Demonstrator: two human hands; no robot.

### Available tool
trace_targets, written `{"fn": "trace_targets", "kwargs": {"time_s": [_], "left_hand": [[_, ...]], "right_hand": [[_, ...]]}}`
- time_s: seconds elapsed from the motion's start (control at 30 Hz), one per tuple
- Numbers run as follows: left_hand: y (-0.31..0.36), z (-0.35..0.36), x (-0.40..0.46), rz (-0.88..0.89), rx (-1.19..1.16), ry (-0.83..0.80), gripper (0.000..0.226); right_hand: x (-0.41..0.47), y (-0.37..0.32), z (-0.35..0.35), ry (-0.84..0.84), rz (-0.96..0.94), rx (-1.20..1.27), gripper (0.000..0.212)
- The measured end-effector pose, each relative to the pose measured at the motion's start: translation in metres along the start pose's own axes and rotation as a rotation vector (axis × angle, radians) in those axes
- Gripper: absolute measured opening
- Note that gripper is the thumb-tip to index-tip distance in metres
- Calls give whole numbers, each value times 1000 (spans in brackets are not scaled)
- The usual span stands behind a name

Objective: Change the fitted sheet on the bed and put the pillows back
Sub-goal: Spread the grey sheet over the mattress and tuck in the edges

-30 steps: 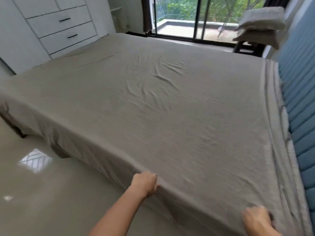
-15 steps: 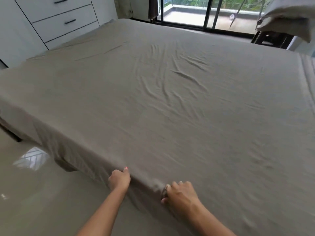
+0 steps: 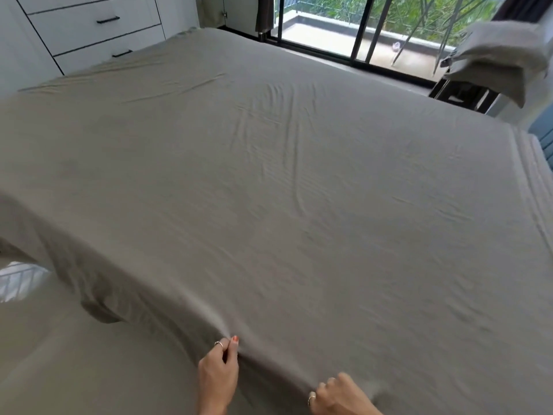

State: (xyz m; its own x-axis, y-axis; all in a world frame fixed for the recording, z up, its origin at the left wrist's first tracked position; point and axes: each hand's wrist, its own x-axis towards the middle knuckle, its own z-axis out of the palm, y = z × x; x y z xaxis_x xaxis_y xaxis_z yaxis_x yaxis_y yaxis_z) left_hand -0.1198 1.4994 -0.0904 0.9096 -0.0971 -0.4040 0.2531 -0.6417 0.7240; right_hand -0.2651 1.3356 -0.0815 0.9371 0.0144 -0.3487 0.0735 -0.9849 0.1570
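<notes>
Fitted sheet (image 3: 269, 181), grey-taupe, is lying spread over the whole top of the bed (image 3: 98, 313) and hanging down the bed's near side. Creases are running across the sheet's middle; its far part is lying flatter.

Left hand (image 3: 220, 369) is sitting at the bed's near edge, fingers (image 3: 232, 347) pinching a fold of the fitted sheet, cloth puckering toward the pinch. A ring is showing on one finger, red polish on a nail.

Right hand (image 3: 338, 395) is also at the bed's near edge, just beside the left hand, fingers curled and clenching the fitted sheet; the cloth between the two hands is drawing into a taut ridge. A ring is showing here too.

Pillows (image 3: 499, 55) are lying stacked on a dark stand (image 3: 460, 94) beyond the bed's far right corner, well apart from both hands. White drawers (image 3: 98, 28) are standing beyond the bed's far left corner; a glass sliding door (image 3: 359, 28) is standing beyond the bed's far side.
</notes>
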Motion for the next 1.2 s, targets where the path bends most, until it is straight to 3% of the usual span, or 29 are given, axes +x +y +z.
{"fn": "trace_targets", "kwargs": {"time_s": [0.13, 0.23, 0.33, 0.43, 0.5, 0.57, 0.67, 0.8, 0.9, 1.0, 1.13, 1.2], "left_hand": [[16, -43, 44, -90, -91, 179, 39], [28, -77, 93, -174, -142, 331, 40], [31, -102, 141, -257, -166, 438, 51], [17, -113, 181, -313, -116, 385, 59], [2, -111, 195, -306, -82, 332, 50], [-11, -109, 201, -280, -66, 295, 37], [-3, -124, 182, -194, -47, 283, 27], [-15, -133, 170, -203, -49, 225, 34], [-13, -149, 170, -228, -111, 125, 40], [-10, -182, 186, -261, -113, 104, 44], [-21, -230, 258, -309, -81, 195, 53], [-18, -254, 293, -313, -48, 226, 54]], "right_hand": [[58, -18, -37, 66, -45, 49, 52], [122, -37, -76, 143, -91, 42, 46], [170, -56, -111, 84, -71, 153, 44], [198, -68, -112, 45, -113, 128, 38], [194, -71, -116, -55, -139, 126, 28], [194, -73, -109, -106, -139, 85, 33], [183, -79, -115, -185, -149, -52, 15], [182, -88, -132, -179, -162, -104, 31], [192, -92, -142, -323, -381, -87, 29], [213, -103, -165, -255, -409, 34, 27], [279, -112, -190, 100, -419, 250, 45], [320, -119, -200, 49, -449, 249, 44]]}}
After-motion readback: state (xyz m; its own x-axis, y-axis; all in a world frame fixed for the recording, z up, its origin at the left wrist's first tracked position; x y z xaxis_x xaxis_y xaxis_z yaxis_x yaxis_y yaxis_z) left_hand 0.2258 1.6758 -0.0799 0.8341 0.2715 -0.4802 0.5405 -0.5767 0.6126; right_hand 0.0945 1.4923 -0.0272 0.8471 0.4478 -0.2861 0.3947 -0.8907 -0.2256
